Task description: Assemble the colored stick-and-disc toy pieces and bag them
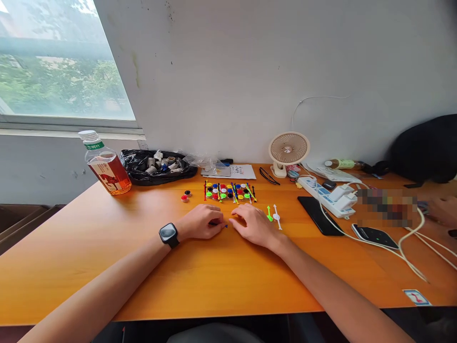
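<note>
My left hand (204, 222), with a dark watch on the wrist, is closed in a pinch. From its fingertips pokes the tip of a small blue plastic piece (225, 226); the rest is hidden. Just to the right, my right hand (254, 225) rests with fingers bent and apart, and nothing shows between them. Beyond both hands lie rows of coloured plastic discs (223, 196) with arrow-shaped spinners among them. A green arrow spinner (269, 214) and a white arrow spinner (276, 217) lie beside my right hand. A red disc (184, 198) and a black disc (188, 193) sit left of the rows.
A tea bottle (110, 171) and an open black bag (157, 176) stand at the back left. A small fan (289, 148), a power strip (323, 196), a black phone (319, 216) and cables occupy the right. Part of another person's hand (444, 209) shows at the right edge.
</note>
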The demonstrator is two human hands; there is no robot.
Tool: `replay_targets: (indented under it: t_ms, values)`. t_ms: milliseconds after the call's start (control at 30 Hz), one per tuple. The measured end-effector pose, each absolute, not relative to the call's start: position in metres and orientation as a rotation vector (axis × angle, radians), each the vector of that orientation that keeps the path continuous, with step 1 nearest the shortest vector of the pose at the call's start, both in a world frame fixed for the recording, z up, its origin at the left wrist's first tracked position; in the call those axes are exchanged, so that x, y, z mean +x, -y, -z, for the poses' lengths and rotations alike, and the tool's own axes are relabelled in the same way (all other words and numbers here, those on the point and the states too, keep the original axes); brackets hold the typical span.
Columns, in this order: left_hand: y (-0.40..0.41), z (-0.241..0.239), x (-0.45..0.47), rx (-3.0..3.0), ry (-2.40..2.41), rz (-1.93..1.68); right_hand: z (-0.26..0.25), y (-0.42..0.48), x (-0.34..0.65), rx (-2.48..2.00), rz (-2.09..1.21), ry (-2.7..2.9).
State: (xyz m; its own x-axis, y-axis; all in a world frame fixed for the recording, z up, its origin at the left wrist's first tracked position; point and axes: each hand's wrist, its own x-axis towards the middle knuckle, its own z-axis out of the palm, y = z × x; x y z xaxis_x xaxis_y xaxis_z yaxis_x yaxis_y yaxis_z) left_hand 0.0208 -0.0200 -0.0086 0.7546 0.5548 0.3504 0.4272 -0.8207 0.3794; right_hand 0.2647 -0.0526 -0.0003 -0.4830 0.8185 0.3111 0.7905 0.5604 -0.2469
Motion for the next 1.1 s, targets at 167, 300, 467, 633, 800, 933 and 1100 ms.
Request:
replay_targets:
  t_ms: [167,300,467,633,800,933,1100]
  values:
    - [0.031,0.006,0.032,2.393,-0.615,-0.834,0.005,0.052,0.259,-1.086,-0.341,2.476]
    - [0.018,0.009,0.022,2.283,-0.761,-1.011,0.003,0.053,0.257,-1.028,-0.417,2.458]
    - [0.002,0.018,0.010,2.294,-0.774,-0.765,0.005,0.055,0.257,-0.960,-0.499,2.496]
    - [0.000,0.020,0.013,2.303,-0.749,-0.700,0.008,0.053,0.258,-0.948,-0.491,2.484]
    - [0.004,0.020,0.016,2.389,-0.792,-0.748,0.006,0.055,0.256,-0.854,-0.525,2.523]
    - [0.003,0.018,0.012,2.458,-0.818,-0.700,0.004,0.057,0.252,-0.811,-0.499,2.572]
    - [-0.007,0.009,-0.008,2.694,-0.863,-0.728,0.005,0.057,0.251,-0.804,-0.479,2.565]
